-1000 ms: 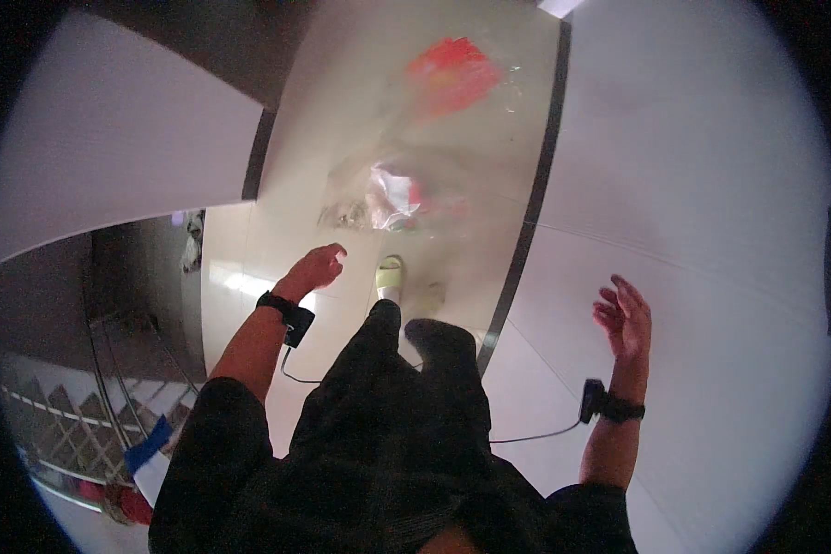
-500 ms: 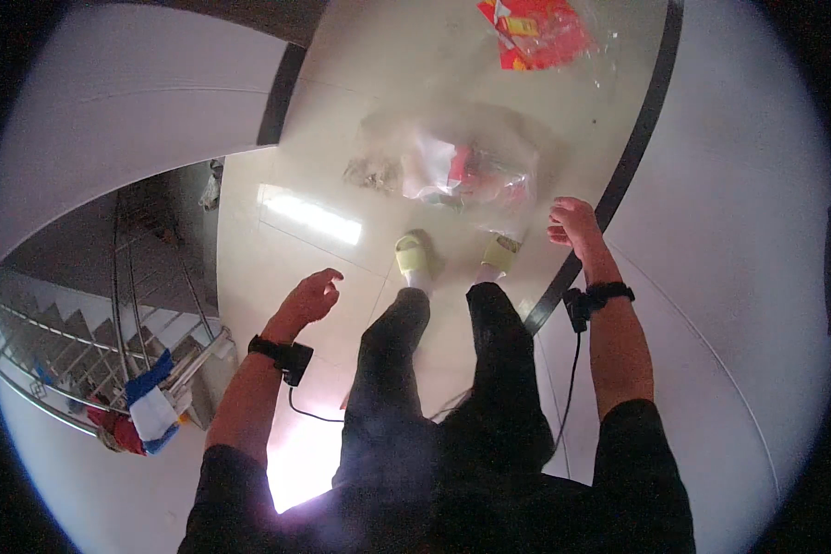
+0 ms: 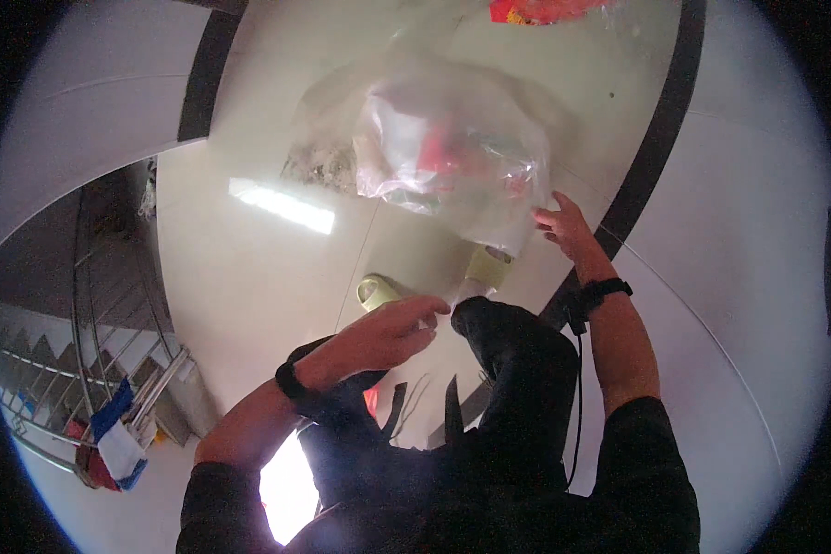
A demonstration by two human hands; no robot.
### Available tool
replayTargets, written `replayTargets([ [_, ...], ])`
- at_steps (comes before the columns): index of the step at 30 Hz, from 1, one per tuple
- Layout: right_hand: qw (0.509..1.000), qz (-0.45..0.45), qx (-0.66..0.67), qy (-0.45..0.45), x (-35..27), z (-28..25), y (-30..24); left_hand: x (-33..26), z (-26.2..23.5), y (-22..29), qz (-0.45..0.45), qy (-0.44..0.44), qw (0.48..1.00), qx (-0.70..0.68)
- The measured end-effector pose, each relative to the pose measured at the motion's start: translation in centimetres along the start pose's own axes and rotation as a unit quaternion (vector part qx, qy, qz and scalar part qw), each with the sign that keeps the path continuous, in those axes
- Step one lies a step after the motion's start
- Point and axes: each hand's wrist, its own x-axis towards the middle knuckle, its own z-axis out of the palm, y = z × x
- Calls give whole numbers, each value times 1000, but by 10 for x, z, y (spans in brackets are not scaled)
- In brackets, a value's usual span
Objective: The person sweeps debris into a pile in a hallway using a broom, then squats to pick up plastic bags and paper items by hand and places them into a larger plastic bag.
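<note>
Plastic bag [image 3: 475, 189]: clear, thin and crumpled; in the head view we see it on the pale floor [image 3: 277, 258] ahead of our feet, a red patch [image 3: 439, 148] showing at its middle.
Right hand [image 3: 568, 226]: at the bag's right edge, fingers partly bent; we cannot tell whether they pinch the film or only hang beside it.
Left hand [image 3: 392, 332]: well apart from the bag, fingers loosely extended and slightly curled, with nothing visible in them; we see it between us and the left slipper [image 3: 376, 292].
Film: such thin plastic probably slides and tears easily, so we do best to gather a fold between thumb and fingertips rather than nip a single layer.
Second hold: our left hand would serve well at the bag's opposite side, sharing any load evenly.
Footing: the right slipper [image 3: 494, 265] is just beside the bag's near edge; we should keep our weight off loose plastic.
Brown patch [image 3: 323, 166]: next to the bag's left side, too blurred for us to name.
Red packaging [image 3: 549, 9]: farther off, cut by the upper rim, apart from the bag.
</note>
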Motion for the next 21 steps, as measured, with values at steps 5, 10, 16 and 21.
replayTargets([
  [5, 987, -80, -16, -139, -29, 19, -11, 23, 17, -52, 47, 8, 995, 85],
  [10, 964, -189, -80, -169, -94, 69, -79, 21, -4, -49, 52, 12, 998, -28],
  [16, 834, -428, -321, -137, -171, 181, -70, -32, -32, -79, 157, 24, 974, -164],
  [21, 781, -494, -321, -207, -188, 274, -29, -90, -74, -120, 154, 61, 933, -321],
])
